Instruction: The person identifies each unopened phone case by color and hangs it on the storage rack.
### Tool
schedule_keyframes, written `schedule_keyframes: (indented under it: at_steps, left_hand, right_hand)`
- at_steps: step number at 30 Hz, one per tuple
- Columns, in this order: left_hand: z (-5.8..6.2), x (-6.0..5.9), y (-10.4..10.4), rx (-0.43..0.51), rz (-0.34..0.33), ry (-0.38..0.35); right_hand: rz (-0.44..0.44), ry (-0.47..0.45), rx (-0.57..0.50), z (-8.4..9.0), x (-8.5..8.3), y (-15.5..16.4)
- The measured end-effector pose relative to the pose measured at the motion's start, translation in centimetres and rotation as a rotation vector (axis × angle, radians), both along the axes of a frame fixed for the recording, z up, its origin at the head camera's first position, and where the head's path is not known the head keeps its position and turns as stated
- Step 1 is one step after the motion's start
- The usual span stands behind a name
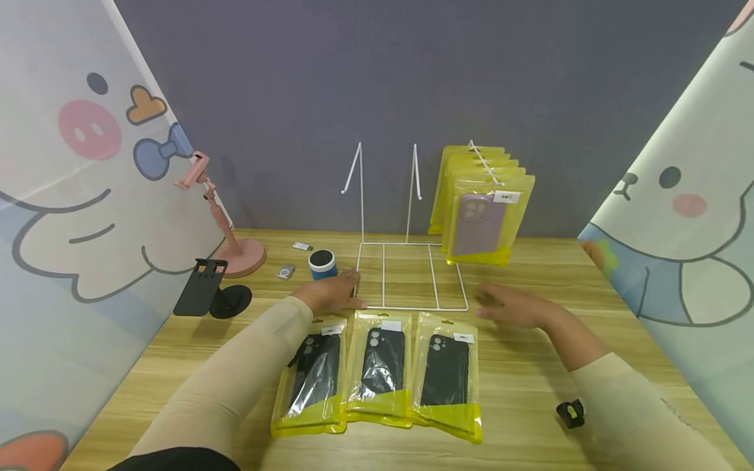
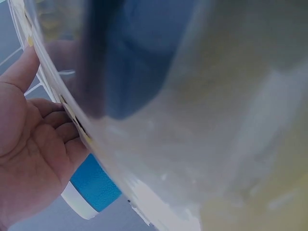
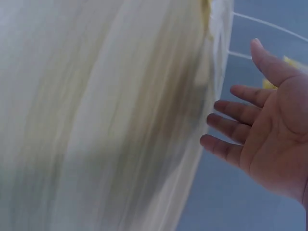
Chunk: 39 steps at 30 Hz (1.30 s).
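Note:
A white wire display rack (image 1: 409, 308) stands on the table, its base flat and its hooks rising at the back. At the base's left front corner is my left hand (image 1: 337, 292), thumb along the front wire and fingers by the side wire. The left wrist view shows that palm (image 2: 33, 139) with thumb extended and fingers loosely bent. Just right of the opposite front corner, my right hand (image 1: 515, 306) hovers with fingers spread and nothing in it. Three yellow-edged bags with black phone cases (image 1: 317, 369) (image 1: 383, 360) (image 1: 446, 369) lie in a row before the rack.
Several bagged cases, a lilac phone case (image 1: 480, 226) in front, hang on the right hook. Left of the rack are a blue-and-white round container (image 1: 323, 264), a pink stand (image 1: 244, 257) and a black phone stand (image 1: 230, 301). A small black object (image 1: 570, 414) lies near the right sleeve.

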State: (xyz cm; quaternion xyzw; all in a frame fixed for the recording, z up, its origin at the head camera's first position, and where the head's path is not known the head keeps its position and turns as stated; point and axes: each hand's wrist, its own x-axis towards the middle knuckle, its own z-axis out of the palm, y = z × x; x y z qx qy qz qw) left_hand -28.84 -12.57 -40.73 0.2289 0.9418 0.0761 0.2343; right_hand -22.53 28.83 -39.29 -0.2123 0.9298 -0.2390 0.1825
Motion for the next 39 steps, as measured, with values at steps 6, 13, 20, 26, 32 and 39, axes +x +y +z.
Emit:
schedule_keyframes:
  at_steps: [6, 13, 20, 26, 32, 39]
  left_hand:
    - [0.0, -0.2, -0.2, 0.006, 0.006, -0.015]
    - [-0.2, -0.4, -0.3, -0.001, -0.005, -0.010]
    - [0.2, -0.2, -0.3, 0.041, 0.013, -0.033]
    - [0.3, -0.2, -0.4, 0.076, 0.031, -0.036]
    - [1.0, 0.1, 1.0, 0.141, -0.020, 0.056]
    - [2.6, 2.2, 6.7, 0.220, -0.260, 0.211]
  right_hand:
    - [0.047, -0.031, 0.060, -1.4, -1.8, -2.1]
    - [0.022, -0.002, 0.189, -2.1, -3.3, -3.3]
    - [0.026, 0.043, 0.263, -2.1, -3.8, -3.7]
    - [0.051, 0.059, 0.311, -2.5, -4.1, -3.8]
    - [0.056, 0.050, 0.309, -2.5, -4.0, -3.9]
    - [0.059, 0.040, 0.300, -2.3, -4.0, -4.0]
